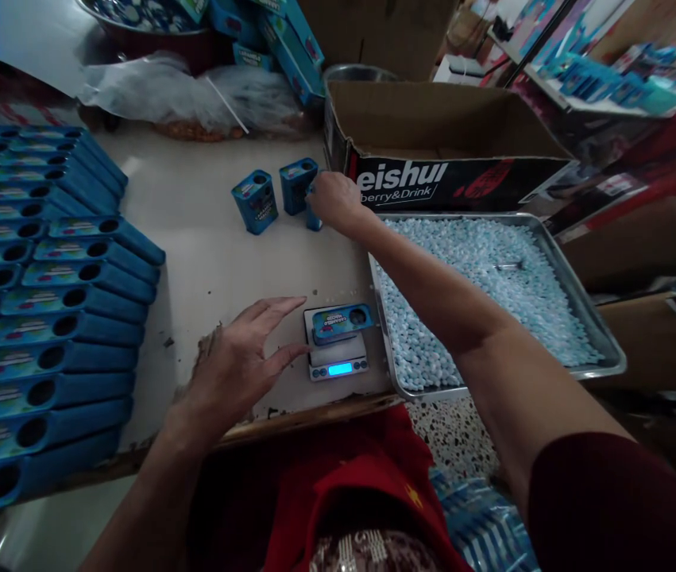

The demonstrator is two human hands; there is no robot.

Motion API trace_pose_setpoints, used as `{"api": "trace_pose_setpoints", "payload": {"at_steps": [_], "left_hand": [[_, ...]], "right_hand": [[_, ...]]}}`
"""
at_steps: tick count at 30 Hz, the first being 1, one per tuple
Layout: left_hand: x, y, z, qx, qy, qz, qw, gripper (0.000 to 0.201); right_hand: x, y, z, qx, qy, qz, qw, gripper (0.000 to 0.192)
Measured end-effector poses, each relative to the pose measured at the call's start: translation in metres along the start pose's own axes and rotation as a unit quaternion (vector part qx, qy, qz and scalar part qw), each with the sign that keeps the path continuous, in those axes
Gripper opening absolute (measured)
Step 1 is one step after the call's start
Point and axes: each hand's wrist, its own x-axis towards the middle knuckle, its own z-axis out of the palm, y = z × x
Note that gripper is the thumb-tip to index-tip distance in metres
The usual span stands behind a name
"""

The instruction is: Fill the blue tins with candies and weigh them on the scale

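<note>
My right hand (334,200) reaches far across the table and closes on a small blue tin (312,218) standing upright next to two other blue tins (255,201) (298,184). My left hand (241,361) hovers with fingers spread, its fingertips beside a small digital scale (338,359) with a lit blue display. One blue tin (341,322) lies flat on the scale's platform, its round hole facing up.
A metal tray (592,319) full of pale blue candies sits right of the scale. Behind it stands an open cardboard box (433,179). Stacked rows of several blue tins (45,310) fill the table's left side. Clear plastic bags (195,95) lie at the back.
</note>
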Motion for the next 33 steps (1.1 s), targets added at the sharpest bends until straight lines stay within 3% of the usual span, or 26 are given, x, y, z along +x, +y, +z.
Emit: {"api": "trace_pose_setpoints", "payload": {"at_steps": [5,7,9,12,15,17,19,22,24,28,31,33], "left_hand": [[0.026,0.031,0.027,-0.012,-0.034,0.034,0.999,0.059],[0.034,0.040,0.034,-0.008,-0.059,0.039,0.997,0.049],[0.034,0.041,0.028,0.014,-0.064,0.018,0.998,0.036],[0.021,0.023,-0.009,0.068,-0.008,-0.045,0.997,0.032],[0.005,-0.004,-0.070,0.154,0.061,-0.085,0.982,0.047],[0.005,-0.018,-0.112,0.228,0.076,-0.116,0.964,0.054],[0.016,-0.027,-0.148,0.272,0.076,-0.137,0.950,0.057],[0.051,-0.041,-0.184,0.262,0.076,-0.095,0.958,0.058],[0.077,-0.053,-0.198,0.237,0.078,-0.069,0.966,0.057],[0.116,-0.084,-0.208,0.229,0.052,-0.080,0.969,0.057],[0.124,-0.111,-0.207,0.232,-0.015,-0.088,0.968,0.056],[0.121,-0.136,-0.204,0.234,-0.061,-0.112,0.964,0.056]], "right_hand": [[-0.038,0.028,-0.017,0.005,0.042,0.024,0.999,0.043],[-0.061,0.038,-0.021,0.003,0.054,0.024,0.998,0.037],[-0.089,0.045,-0.026,0.013,0.061,0.000,0.998,0.032],[-0.137,0.052,-0.033,0.069,0.075,-0.099,0.990,0.032],[-0.180,0.053,-0.037,0.106,0.044,-0.230,0.966,0.036],[-0.200,0.051,-0.036,0.089,0.005,-0.310,0.947,0.038],[-0.212,0.049,-0.031,0.065,-0.027,-0.365,0.928,0.040],[-0.217,0.050,-0.019,0.080,-0.050,-0.379,0.920,0.038],[-0.216,0.055,-0.010,0.121,-0.058,-0.359,0.924,0.034],[-0.220,0.069,0.001,0.190,-0.062,-0.330,0.923,0.027],[-0.231,0.076,-0.003,0.263,-0.064,-0.289,0.918,0.028],[-0.237,0.079,-0.011,0.329,-0.051,-0.221,0.916,0.042]]}}
